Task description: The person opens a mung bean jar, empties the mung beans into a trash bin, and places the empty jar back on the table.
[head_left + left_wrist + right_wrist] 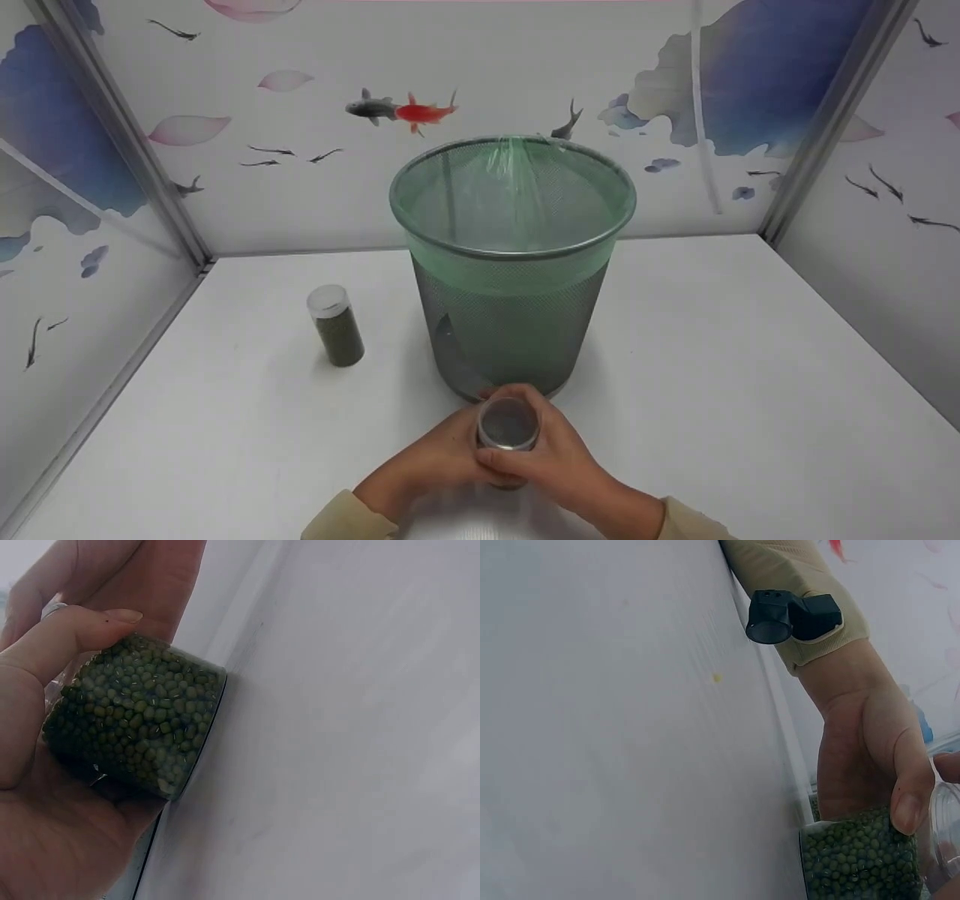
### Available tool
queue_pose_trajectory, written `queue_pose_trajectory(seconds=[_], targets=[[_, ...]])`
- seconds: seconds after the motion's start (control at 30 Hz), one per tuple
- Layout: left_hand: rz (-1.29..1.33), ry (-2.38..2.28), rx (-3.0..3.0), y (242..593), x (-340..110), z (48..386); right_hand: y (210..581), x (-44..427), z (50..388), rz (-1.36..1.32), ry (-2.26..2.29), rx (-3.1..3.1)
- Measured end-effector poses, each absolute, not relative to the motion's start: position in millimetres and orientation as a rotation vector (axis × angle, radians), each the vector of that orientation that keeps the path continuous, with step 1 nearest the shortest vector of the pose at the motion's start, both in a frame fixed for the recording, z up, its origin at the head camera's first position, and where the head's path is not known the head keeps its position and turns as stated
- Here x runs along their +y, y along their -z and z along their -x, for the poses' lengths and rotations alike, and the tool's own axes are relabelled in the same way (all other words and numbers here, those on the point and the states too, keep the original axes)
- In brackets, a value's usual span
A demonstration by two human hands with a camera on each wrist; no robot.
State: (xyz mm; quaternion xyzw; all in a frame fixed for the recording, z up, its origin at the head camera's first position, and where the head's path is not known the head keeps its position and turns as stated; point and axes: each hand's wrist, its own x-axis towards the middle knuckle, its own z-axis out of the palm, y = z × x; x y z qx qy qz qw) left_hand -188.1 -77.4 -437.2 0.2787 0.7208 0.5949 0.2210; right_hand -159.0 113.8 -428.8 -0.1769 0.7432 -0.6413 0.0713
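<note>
Close to the person, near the front of the table, both hands hold a clear jar (508,424) of small green beans. The left hand (446,457) wraps round its body; the beans (142,709) show through the wall in the left wrist view, with the jar's base by the table surface. The right hand (559,454) curls its fingers and thumb round the upper part, at the clear lid (946,825). Whether the lid is loose cannot be told. A second jar (341,337) of dark green contents stands upright to the left with a clear lid on.
A mesh wastebasket (517,315) lined with a green plastic bag (514,195) stands directly beyond the hands. White panels (300,187) printed with fish and petals enclose the white table (712,375) at the back and sides.
</note>
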Motion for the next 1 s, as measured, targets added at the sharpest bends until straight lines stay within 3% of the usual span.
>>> queue_pose_trajectory(seconds=[1.0], targets=[[-0.826,-1.686,1.909,439.5,-77.4,188.4,430.3,114.2,159.2,0.560,1.912,2.257]])
